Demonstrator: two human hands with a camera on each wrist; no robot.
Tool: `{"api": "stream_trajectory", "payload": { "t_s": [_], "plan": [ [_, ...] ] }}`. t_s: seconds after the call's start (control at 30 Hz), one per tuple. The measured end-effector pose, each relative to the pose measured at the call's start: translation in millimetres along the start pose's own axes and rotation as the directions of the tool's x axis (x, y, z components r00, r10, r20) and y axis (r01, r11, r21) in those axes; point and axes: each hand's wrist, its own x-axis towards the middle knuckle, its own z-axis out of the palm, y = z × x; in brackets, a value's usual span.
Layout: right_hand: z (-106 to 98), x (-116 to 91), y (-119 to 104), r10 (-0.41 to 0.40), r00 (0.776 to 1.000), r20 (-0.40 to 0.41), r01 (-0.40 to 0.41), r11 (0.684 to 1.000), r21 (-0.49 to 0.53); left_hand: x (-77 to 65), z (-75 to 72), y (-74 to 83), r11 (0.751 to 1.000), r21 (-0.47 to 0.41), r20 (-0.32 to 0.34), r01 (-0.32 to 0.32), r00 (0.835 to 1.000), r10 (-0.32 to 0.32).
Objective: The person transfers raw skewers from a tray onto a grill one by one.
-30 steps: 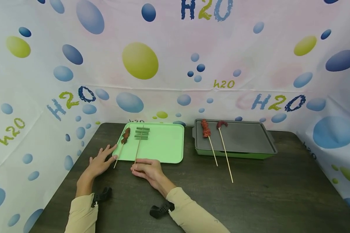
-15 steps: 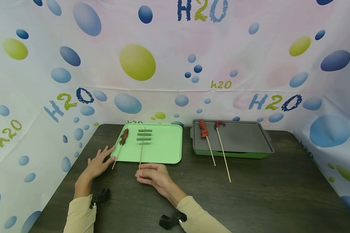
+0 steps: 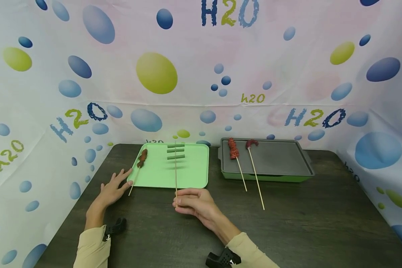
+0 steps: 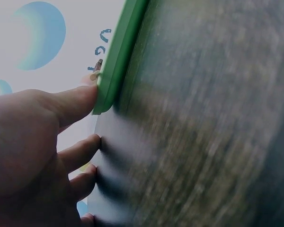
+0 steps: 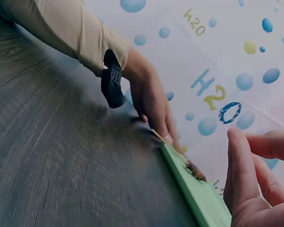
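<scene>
Hands, right (image 3: 198, 204): pinching green skewer (image 3: 175, 157) | Tray (image 3: 195, 169): brown skewer (image 3: 142, 159) | Griddle (image 3: 278, 158): red skewers (image 3: 233, 149) (image 3: 252, 142)

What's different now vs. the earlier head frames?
The right hand, pinching the green skewer throughout, has moved it rightward over the tray, toward the grill pan; its shadow suggests it's also higher. Nothing newly grasped or released. Unchanged: left hand at the tray's left edge, brown skewer, red skewers.

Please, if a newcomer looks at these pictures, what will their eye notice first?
Probably the bright green tray, on the left half of the dark table. Over it, the green skewer stands out, its near end pinched by the right hand. Behind the table, the large white backdrop with blue and yellow-green dots also draws attention.
</scene>
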Motion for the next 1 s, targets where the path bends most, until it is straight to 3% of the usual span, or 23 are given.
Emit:
{"api": "stream_trajectory", "payload": {
  "t_s": [0.27,0.6,1.0],
  "plan": [
    [-14.4,-21.9,-14.6,-0.008,1.000,-0.007,0.008,1.000,-0.018,-5.1,-1.8,-1.3,1.000,-0.010,-0.005,0.007,1.000,-0.007],
    [-37.5,-51.1,-38.0,-0.049,0.999,-0.023,0.048,0.997,-0.053,-0.4,0.4,0.3,1.000,0.013,-0.008,-0.006,1.000,0.006],
    [-76.4,-80.8,-67.1,-0.066,0.996,-0.051,0.056,0.983,-0.175,1.1,1.5,-1.0,1.000,0.006,-0.007,-0.010,1.000,0.010]
  ]
}}
